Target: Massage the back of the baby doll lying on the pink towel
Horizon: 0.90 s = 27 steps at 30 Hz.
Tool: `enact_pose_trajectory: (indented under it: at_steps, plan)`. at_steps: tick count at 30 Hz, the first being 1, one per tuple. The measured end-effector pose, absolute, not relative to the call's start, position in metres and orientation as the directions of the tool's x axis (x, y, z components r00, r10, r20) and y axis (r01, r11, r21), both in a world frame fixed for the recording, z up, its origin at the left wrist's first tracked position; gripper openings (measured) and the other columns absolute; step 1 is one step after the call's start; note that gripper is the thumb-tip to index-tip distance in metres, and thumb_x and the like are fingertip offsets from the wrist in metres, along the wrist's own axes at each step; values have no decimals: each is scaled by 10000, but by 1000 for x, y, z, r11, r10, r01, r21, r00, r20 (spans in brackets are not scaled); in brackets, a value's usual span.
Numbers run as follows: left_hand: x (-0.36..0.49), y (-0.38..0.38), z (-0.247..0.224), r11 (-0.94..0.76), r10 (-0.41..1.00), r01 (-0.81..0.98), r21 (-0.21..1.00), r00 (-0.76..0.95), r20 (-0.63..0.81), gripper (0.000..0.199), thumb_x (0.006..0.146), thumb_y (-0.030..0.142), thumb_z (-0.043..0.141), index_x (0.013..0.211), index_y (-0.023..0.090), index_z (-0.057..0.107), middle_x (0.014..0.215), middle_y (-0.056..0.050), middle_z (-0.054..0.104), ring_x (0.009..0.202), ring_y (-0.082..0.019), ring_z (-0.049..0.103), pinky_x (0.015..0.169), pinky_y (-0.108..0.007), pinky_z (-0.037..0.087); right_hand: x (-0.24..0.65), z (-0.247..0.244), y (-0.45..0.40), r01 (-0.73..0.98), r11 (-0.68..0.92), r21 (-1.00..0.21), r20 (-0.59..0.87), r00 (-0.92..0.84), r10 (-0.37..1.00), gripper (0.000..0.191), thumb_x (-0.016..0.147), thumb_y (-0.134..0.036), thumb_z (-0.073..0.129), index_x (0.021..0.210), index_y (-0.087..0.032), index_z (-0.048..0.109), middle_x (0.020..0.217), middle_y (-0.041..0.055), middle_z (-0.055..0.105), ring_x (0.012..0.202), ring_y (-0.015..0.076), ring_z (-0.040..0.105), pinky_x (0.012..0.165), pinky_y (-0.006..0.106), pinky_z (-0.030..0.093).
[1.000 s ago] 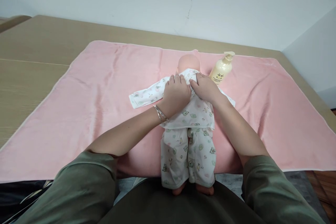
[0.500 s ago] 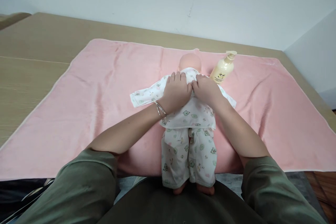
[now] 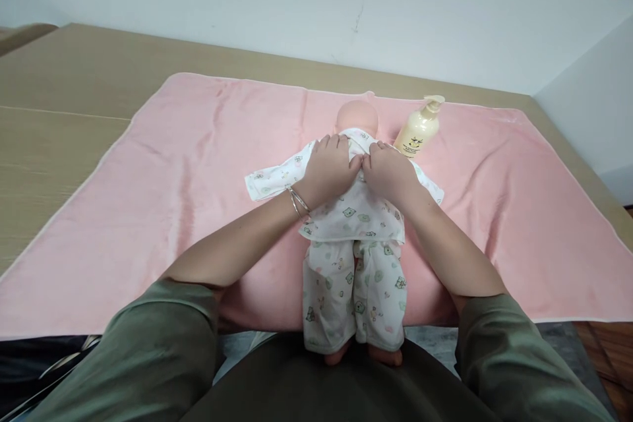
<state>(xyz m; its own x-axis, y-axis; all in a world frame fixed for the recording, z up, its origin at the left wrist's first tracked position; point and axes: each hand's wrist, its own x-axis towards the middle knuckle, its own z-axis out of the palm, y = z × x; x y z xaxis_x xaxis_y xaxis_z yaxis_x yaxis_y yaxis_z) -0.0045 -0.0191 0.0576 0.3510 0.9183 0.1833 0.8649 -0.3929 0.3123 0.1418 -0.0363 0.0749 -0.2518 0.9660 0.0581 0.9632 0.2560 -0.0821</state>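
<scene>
A doll (image 3: 363, 211) in a white printed top and trousers lies lengthwise before me, its bald head (image 3: 357, 117) away from me and its bare feet near my body. I cannot see its face. On the left of its upper body rests my left hand (image 3: 332, 168), fingers laid flat over the cloth, bracelets at the wrist. My right hand (image 3: 390, 171) lies likewise on the right side, its fingers partly bent. Both thumbs meet near the middle, just below the collar. Neither hand lifts anything.
A cream pump bottle (image 3: 419, 128) lies tilted on the pink blanket (image 3: 237, 145), right of the doll's head. The blanket covers much of the wooden table (image 3: 113, 66). A pale wall (image 3: 277, 0) rises behind. The doll's sleeves spread out to both sides.
My hands have shifted very slightly, the left one a little to the left. A bit more of the doll's collar shows between them.
</scene>
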Motion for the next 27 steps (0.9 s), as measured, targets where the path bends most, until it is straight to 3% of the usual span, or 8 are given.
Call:
enact_pose_trajectory:
  at_steps: [6,10,13,17,22,27]
  plan:
    - [5,-47,55,-453,881,869,199,403,246,468,1050,233,347,1385,-39,527,1458,-323,587,1445,-430,507,1223,-563,385,151,72,-12,942,127,-312,0,-133,991,464,1099,-315,336,1323,-30,626,1370,251,686,1278,359,628,1084,455,493]
    - [-4,-31,65,-400,914,879,259,363,179,313,1015,221,410,1153,58,640,1217,-247,697,1231,-376,639,1081,-493,505,140,76,-31,975,136,-174,54,-129,990,448,1109,-270,314,1272,-15,644,1302,267,705,1267,363,632,1110,454,462]
    - [-10,-15,64,-351,936,881,318,329,121,291,1028,261,391,1049,113,640,1097,-201,713,1108,-342,663,1013,-479,529,131,82,-49,983,135,-124,44,-131,990,420,1107,-250,339,1255,-10,650,1287,262,706,1265,362,638,1092,438,480]
    - [-8,-10,52,-348,936,876,333,303,182,334,1047,307,371,1117,103,626,1129,-215,705,1132,-350,643,1041,-513,501,134,83,-44,975,136,-178,6,-137,990,399,1096,-259,361,1250,-45,661,1288,240,707,1257,356,644,1055,432,512]
    - [-7,-11,40,-367,922,876,314,297,248,361,1069,338,359,1137,103,626,1176,-231,700,1180,-370,629,1064,-554,479,146,73,-18,941,151,-303,11,-155,988,413,1086,-297,360,1250,-55,651,1342,247,687,1305,363,613,1120,462,473]
    - [-5,-19,42,-391,907,886,250,323,271,379,1078,313,334,1188,101,628,1205,-247,696,1201,-389,626,1041,-563,490,149,73,-15,935,137,-329,10,-142,990,416,1074,-318,360,1243,-66,645,1326,251,698,1266,376,632,1070,464,490]
